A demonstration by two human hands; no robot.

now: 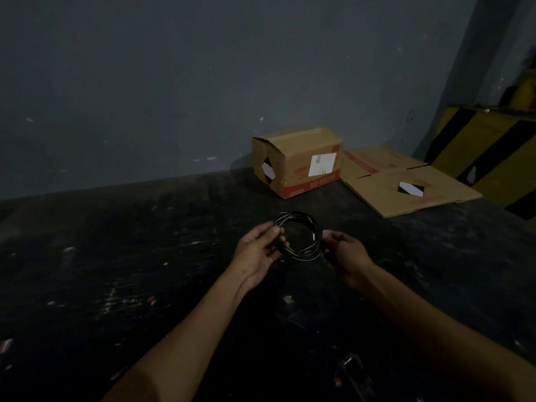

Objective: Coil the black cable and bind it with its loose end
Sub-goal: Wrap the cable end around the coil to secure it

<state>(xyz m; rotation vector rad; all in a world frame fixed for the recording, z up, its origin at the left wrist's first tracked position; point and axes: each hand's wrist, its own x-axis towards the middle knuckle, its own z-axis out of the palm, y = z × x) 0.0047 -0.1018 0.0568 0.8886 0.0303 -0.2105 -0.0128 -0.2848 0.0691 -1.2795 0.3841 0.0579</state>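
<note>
The black cable (301, 220) is wound into a round coil of several loops, held in the air between both hands above the dark floor. My left hand (256, 250) grips the coil's left side, thumb on top and fingers curled under the strands. My right hand (346, 250) pinches the coil's right side near a short pale-tipped end of the cable. The strands catch the light along the coil's near and far arcs. Where the loose end runs is hard to tell in the dim light.
A closed cardboard box (298, 165) with a red band stands by the grey wall beyond the coil. A flattened cardboard sheet (406, 187) lies to its right. A yellow-and-black striped barrier (490, 152) fills the far right. Dark scuffed floor (130, 271) spreads all around.
</note>
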